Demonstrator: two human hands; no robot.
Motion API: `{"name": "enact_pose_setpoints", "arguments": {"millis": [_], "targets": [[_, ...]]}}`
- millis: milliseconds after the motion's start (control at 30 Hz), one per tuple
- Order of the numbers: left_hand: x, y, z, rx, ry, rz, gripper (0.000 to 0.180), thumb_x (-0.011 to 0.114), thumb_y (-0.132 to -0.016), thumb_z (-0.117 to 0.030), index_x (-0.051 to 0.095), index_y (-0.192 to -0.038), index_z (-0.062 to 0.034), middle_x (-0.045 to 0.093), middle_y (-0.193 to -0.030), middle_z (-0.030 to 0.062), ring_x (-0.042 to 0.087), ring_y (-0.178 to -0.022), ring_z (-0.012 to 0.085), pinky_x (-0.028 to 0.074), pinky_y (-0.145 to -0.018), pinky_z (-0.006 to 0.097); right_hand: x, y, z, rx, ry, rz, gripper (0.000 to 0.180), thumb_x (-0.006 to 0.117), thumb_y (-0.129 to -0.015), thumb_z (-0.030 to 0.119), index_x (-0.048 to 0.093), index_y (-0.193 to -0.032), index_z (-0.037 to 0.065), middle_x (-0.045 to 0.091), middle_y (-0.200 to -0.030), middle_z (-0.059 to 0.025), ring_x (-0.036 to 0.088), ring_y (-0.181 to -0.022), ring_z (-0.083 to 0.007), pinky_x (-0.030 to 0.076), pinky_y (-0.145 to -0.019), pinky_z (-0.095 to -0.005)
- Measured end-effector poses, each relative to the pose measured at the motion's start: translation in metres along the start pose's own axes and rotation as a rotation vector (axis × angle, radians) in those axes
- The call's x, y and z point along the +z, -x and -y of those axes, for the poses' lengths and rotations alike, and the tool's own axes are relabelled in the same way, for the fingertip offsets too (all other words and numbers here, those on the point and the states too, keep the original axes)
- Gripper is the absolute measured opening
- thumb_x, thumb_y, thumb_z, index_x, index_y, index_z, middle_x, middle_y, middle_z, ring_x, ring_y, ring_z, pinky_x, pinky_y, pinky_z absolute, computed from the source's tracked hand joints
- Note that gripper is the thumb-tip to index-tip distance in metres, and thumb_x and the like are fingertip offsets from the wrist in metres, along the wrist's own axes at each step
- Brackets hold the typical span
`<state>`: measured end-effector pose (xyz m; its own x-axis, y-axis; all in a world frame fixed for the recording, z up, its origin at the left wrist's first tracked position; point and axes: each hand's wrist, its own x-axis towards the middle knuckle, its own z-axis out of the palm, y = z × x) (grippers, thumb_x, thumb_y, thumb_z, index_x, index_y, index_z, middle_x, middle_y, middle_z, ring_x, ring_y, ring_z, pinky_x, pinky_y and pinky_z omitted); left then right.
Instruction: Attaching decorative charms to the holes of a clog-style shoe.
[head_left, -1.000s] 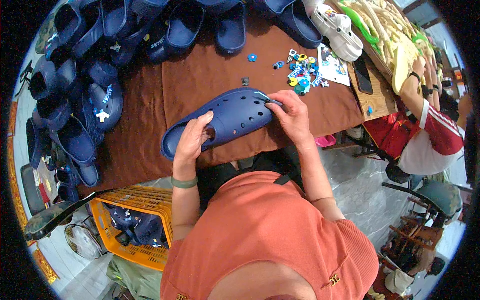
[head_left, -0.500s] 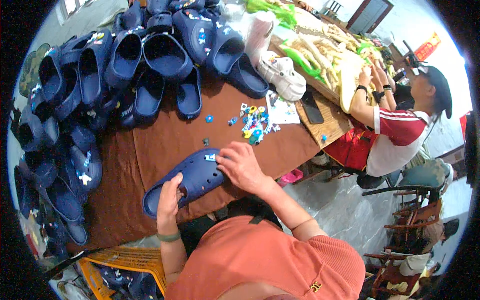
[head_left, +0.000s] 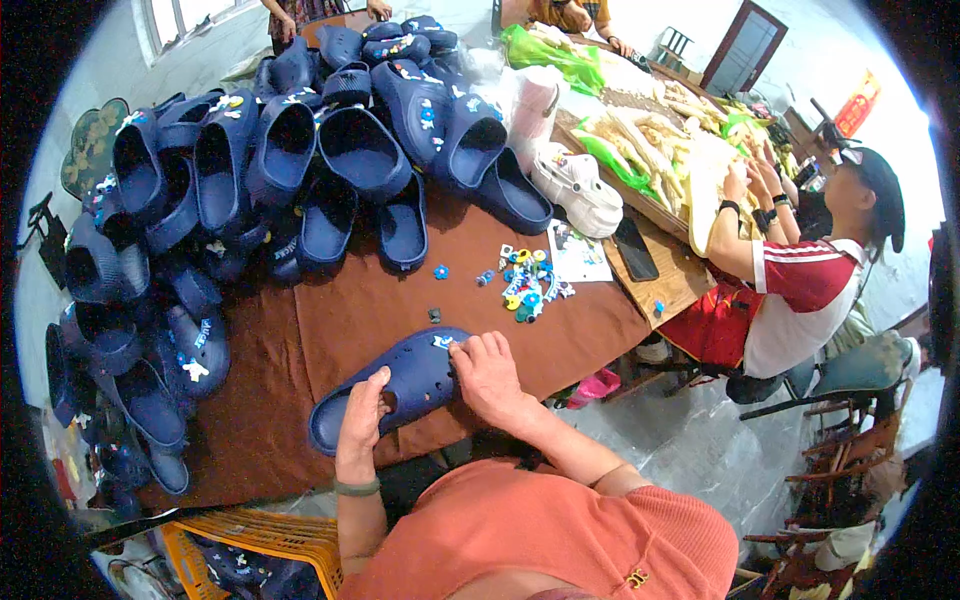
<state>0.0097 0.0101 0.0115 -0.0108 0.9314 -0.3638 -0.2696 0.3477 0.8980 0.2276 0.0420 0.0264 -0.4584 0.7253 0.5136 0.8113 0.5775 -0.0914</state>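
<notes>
A dark blue clog [head_left: 405,372] lies tilted over the front of the brown-covered table, its toe pointing right. My left hand [head_left: 362,415] grips it at the foot opening, thumb up along the side. Closed on the toe, my right hand [head_left: 488,378] has its fingertips beside a small white-and-blue shoe charm [head_left: 445,341] set in the upper; what lies under those fingertips is hidden. Beyond the clog are a dark little charm [head_left: 434,316], a blue flower charm [head_left: 441,272] and a loose pile of colourful charms [head_left: 525,285].
Many dark blue clogs [head_left: 360,155] are heaped along the table's left and far side. White clogs [head_left: 575,190], a printed sheet [head_left: 580,255] and a phone [head_left: 635,250] lie to the right. A co-worker [head_left: 810,280] sits beyond them. A yellow crate [head_left: 260,535] stands below the table's left front.
The view has shifted, so the scene sits lower and further right. My right fingers have drawn in closer over the toe and charm; my left hand keeps its hold.
</notes>
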Motion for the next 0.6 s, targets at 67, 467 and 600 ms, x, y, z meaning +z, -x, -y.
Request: {"name": "enact_pose_setpoints", "arguments": {"millis": [67,467,600], "targets": [[-0.01,0.001,0.004,0.009,0.011,0.063,0.027,0.059,-0.091,-0.037,0.063,-0.079,-0.0135,0.057,-0.068,-0.0038,0.05,-0.055,0.0059,0.037,-0.051,0.023,0.004,0.002,-0.004,0.022,-0.124,-0.048,0.028,0.066,-0.077,0.006,0.063,-0.105,0.004,0.055,-0.091,-0.0106,0.052,-0.089,-0.0287,0.041,-0.083,-0.0424],[-0.002,0.007,0.001,-0.005,0.071,0.076,0.031,0.057,-0.095,-0.033,0.057,-0.069,-0.0146,0.046,-0.064,-0.0086,0.039,-0.056,0.0039,0.029,-0.052,0.025,-0.003,0.011,-0.019,0.082,-0.356,-0.138,0.033,0.069,-0.082,0.016,0.063,-0.112,0.005,0.055,-0.107,-0.0133,0.051,-0.097,-0.0319,0.039,-0.087,-0.0431],[-0.002,0.012,-0.005,-0.008,0.055,0.1,0.028,0.057,-0.095,-0.032,0.06,-0.074,-0.0136,0.049,-0.069,-0.0091,0.041,-0.058,0.0029,0.031,-0.052,0.023,0.0,0.022,-0.026,0.101,-0.453,-0.213,0.028,0.071,-0.079,0.009,0.067,-0.106,0.005,0.058,-0.104,-0.0124,0.054,-0.094,-0.0303,0.044,-0.083,-0.0403]]}}
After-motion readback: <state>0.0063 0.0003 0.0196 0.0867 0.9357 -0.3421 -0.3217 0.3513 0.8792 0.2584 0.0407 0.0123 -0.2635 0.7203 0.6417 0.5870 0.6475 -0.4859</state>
